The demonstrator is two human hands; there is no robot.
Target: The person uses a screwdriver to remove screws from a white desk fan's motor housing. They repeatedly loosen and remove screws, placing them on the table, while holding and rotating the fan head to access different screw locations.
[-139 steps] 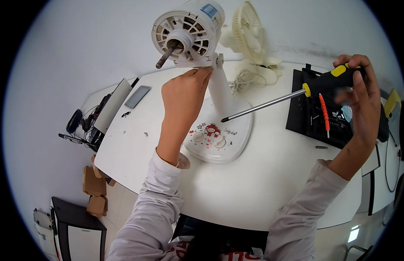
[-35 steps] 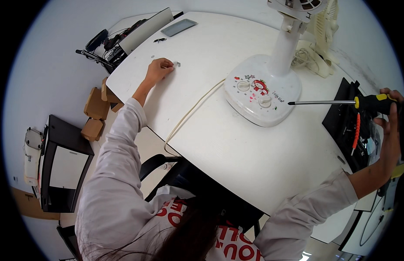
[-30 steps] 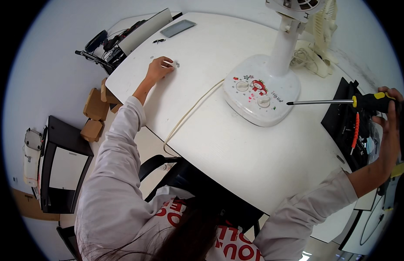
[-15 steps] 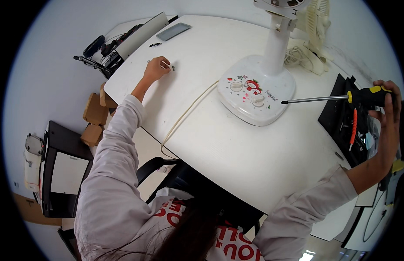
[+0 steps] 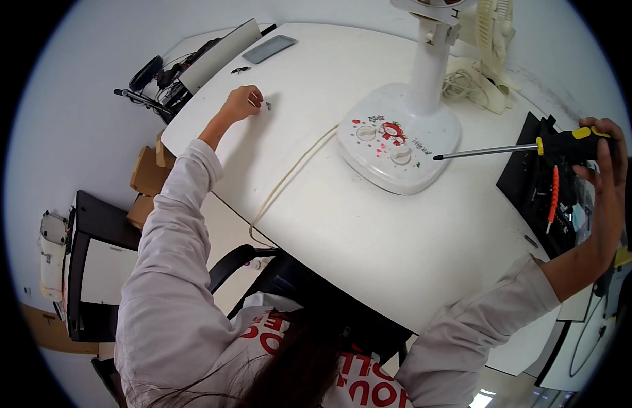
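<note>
My right hand [image 5: 605, 153] grips the black and yellow handle of a long screwdriver [image 5: 493, 151]. Its shaft points left, and the dark tip hovers in front of the knobs on the white base of a fan [image 5: 380, 160]. At the far left of the table, my left hand [image 5: 241, 104] has loosely bent fingers with a gap between thumb and fingers; nothing shows in them. Just beyond its fingertips lie a few tiny metal pieces, looking like screws [image 5: 268, 106], on the white table [image 5: 316, 251].
A pale cord [image 5: 289, 175] runs from the fan base over the near edge. At the back are a grey tray [image 5: 268, 49] and a small black item [image 5: 240, 70]. A cream fan part [image 5: 493, 54] stands behind the base. A black tool case [image 5: 534, 183] lies right.
My left hand has drawn slightly away from the tiny metal pieces, which stay on the table. The screwdriver and my right hand have barely moved.
</note>
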